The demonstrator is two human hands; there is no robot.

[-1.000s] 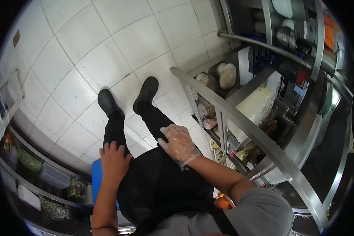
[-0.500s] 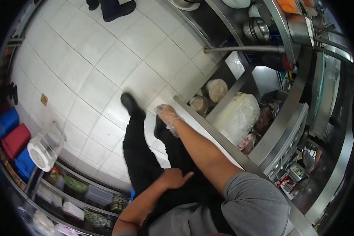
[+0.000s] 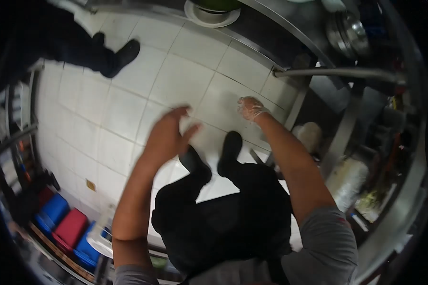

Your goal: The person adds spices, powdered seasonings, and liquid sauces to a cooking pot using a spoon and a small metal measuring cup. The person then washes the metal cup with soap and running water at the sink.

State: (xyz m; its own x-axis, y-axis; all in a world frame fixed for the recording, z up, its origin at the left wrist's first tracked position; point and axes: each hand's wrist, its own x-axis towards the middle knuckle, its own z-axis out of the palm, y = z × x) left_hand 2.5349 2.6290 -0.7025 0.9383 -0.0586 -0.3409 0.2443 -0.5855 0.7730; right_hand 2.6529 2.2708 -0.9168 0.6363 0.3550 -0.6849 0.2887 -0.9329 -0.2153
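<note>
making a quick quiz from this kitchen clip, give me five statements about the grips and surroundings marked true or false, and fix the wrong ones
1. The right grip wears a clear glove. True.
2. The left grip is gloved as well. False: it is bare.
3. A red container sits between two blue containers. True.
4. The floor is dark wood. False: it is light tile.
5. Another person's shoe shows at the upper left of the picture. True.
</note>
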